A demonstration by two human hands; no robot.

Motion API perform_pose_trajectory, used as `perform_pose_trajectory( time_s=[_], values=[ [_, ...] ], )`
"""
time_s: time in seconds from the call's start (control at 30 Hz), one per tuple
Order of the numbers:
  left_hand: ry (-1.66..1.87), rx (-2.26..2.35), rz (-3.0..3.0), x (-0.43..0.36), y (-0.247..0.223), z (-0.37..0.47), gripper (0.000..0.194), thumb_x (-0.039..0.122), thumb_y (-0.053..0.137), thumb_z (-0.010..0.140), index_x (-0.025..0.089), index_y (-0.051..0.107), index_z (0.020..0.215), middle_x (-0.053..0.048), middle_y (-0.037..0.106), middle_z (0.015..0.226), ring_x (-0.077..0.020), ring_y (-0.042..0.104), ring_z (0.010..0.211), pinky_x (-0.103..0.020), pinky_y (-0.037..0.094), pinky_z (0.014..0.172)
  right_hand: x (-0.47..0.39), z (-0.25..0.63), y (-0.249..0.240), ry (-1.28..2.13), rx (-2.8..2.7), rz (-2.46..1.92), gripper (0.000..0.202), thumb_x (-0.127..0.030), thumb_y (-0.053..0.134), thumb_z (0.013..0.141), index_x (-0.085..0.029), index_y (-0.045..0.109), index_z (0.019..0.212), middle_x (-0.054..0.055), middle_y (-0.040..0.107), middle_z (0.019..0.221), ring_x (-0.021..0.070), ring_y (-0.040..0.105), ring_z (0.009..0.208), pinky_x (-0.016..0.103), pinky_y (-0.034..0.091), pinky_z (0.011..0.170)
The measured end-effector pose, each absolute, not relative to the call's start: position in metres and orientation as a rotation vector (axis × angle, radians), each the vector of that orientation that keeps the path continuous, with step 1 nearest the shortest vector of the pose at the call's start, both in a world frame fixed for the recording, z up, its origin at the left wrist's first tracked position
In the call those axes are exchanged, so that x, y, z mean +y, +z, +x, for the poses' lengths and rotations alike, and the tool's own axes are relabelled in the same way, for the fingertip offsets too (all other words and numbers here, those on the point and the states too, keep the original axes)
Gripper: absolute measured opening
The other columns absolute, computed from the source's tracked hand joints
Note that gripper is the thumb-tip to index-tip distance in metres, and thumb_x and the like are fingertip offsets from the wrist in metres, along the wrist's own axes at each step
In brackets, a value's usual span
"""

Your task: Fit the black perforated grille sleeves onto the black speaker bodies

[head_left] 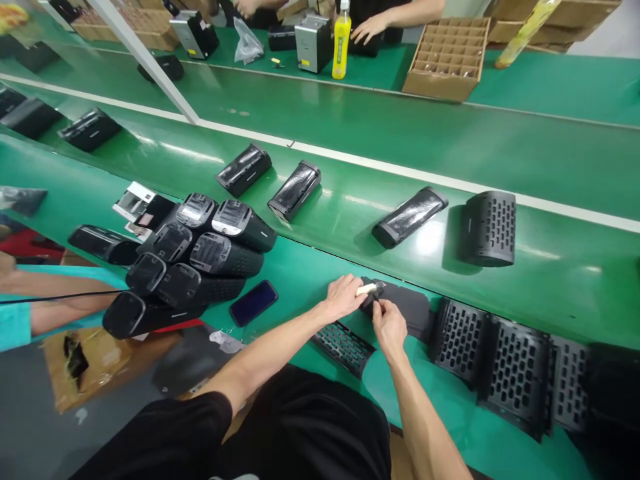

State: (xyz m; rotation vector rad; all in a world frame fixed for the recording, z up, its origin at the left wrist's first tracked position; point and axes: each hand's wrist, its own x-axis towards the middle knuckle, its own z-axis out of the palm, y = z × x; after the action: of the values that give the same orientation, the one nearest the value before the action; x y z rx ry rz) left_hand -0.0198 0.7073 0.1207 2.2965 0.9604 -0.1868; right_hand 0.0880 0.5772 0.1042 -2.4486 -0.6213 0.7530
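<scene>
My left hand (345, 297) is closed around a cream-handled tool (367, 289) with a pointed metal tip. The tip lies over dark pieces at the left end of a stack of flat black pads (410, 307). Close beside it, my right hand (390, 323) pinches the edge of a small black piece, mostly hidden by the fingers. Under my left wrist lies a black perforated grille (345, 348). More perforated grilles (517, 367) stand in a row to the right of the pads.
Black speaker housings (200, 253) are piled at left, near a phone (254, 303). Several wrapped housings (295, 190) and a perforated one (490, 228) sit on the green belt (350, 227). Across it are a yellow bottle (341, 41), a divided carton (447, 57) and a co-worker's hand (370, 28).
</scene>
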Motion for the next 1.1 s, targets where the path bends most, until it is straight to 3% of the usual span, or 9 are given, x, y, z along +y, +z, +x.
perform_pose_trajectory(
  time_s=[0.1, 0.17, 0.3, 0.4, 0.5, 0.63, 0.8, 0.97, 1.1],
  values=[
    [-0.258, 0.903, 2.329, 0.712, 0.111, 0.001, 0.021, 0.038, 0.065, 0.094, 0.024, 0.065, 0.11, -0.007, 0.066, 0.116, -0.025, 0.061, 0.113, -0.037, 0.052, 0.095, 0.566, 0.096, 0.102, 0.766, -0.531, -2.376, 0.042, -0.051, 0.048, 0.09, -0.021, 0.075, 0.101, 0.013, 0.072, 0.1, 0.0289, 0.064, 0.093, 0.037, 0.042, 0.081],
    [-0.266, 0.914, 2.312, 0.715, 0.108, 0.004, 0.02, 0.038, 0.065, 0.094, 0.025, 0.065, 0.109, -0.006, 0.067, 0.114, -0.0241, 0.062, 0.113, -0.036, 0.052, 0.094, 0.559, 0.102, 0.098, 0.777, -0.415, -2.325, 0.047, -0.057, 0.05, 0.086, -0.019, 0.074, 0.099, 0.012, 0.072, 0.089, 0.0294, 0.065, 0.087, 0.037, 0.044, 0.077],
    [-0.271, 1.003, 2.275, 0.719, 0.111, 0.0, 0.022, 0.042, 0.058, 0.097, 0.026, 0.061, 0.112, -0.003, 0.069, 0.112, -0.0208, 0.065, 0.107, -0.033, 0.053, 0.087, 0.55, 0.111, 0.088, 0.826, -0.145, -2.158, 0.056, -0.072, 0.056, 0.077, -0.019, 0.069, 0.092, 0.002, 0.059, 0.057, 0.021, 0.054, 0.055, 0.032, 0.039, 0.055],
    [-0.284, 1.059, 2.274, 0.721, 0.113, -0.001, 0.018, 0.038, 0.055, 0.097, 0.024, 0.06, 0.108, -0.003, 0.069, 0.107, -0.0211, 0.066, 0.103, -0.034, 0.054, 0.085, 0.547, 0.114, 0.087, 0.845, 0.007, -1.988, 0.063, -0.08, 0.064, 0.068, -0.021, 0.063, 0.09, -0.004, 0.052, 0.052, 0.0148, 0.044, 0.045, 0.026, 0.029, 0.044],
    [-0.289, 1.075, 2.305, 0.721, 0.113, 0.002, 0.018, 0.036, 0.057, 0.096, 0.023, 0.061, 0.107, -0.007, 0.068, 0.109, -0.0248, 0.064, 0.107, -0.038, 0.053, 0.09, 0.544, 0.116, 0.094, 0.86, 0.091, -1.841, 0.065, -0.079, 0.076, 0.058, -0.023, 0.058, 0.085, -0.007, 0.048, 0.053, 0.0118, 0.043, 0.045, 0.022, 0.024, 0.041],
    [-0.246, 1.074, 2.327, 0.717, 0.119, 0.004, 0.025, 0.036, 0.063, 0.093, 0.021, 0.063, 0.113, -0.01, 0.066, 0.119, -0.0276, 0.062, 0.116, -0.041, 0.052, 0.096, 0.54, 0.117, 0.11, 0.902, 0.124, -1.694, 0.065, -0.075, 0.085, 0.052, -0.025, 0.053, 0.078, -0.007, 0.049, 0.058, 0.0109, 0.044, 0.047, 0.022, 0.032, 0.042],
    [-0.07, 0.787, 1.776, 0.697, 0.14, 0.005, 0.029, 0.045, 0.064, 0.096, 0.022, 0.069, 0.112, -0.006, 0.073, 0.106, -0.0204, 0.069, 0.102, -0.03, 0.053, 0.089, 0.531, 0.102, 0.133, 0.922, 0.07, -1.651, 0.056, -0.07, 0.087, 0.061, -0.022, 0.061, 0.074, -0.006, 0.049, 0.057, 0.0107, 0.043, 0.051, 0.025, 0.038, 0.049],
    [-0.062, 0.716, 1.379, 0.68, 0.159, -0.006, 0.026, 0.036, 0.069, 0.088, 0.016, 0.074, 0.103, -0.005, 0.075, 0.095, -0.0192, 0.067, 0.091, -0.03, 0.05, 0.086, 0.509, 0.082, 0.154, 0.961, -0.136, -1.787, 0.048, -0.064, 0.08, 0.077, -0.02, 0.077, 0.094, 0.0, 0.063, 0.069, 0.0157, 0.052, 0.063, 0.028, 0.041, 0.057],
    [-0.114, 0.644, 0.871, 0.68, 0.176, -0.026, 0.026, 0.037, 0.078, 0.077, 0.014, 0.072, 0.089, -0.003, 0.071, 0.085, -0.0158, 0.064, 0.08, -0.03, 0.048, 0.084, 0.495, 0.071, 0.164, 0.87, 0.026, -1.602, 0.06, -0.071, 0.079, 0.072, -0.027, 0.073, 0.114, 0.007, 0.074, 0.101, 0.0237, 0.069, 0.09, 0.033, 0.053, 0.072]
  ],
)
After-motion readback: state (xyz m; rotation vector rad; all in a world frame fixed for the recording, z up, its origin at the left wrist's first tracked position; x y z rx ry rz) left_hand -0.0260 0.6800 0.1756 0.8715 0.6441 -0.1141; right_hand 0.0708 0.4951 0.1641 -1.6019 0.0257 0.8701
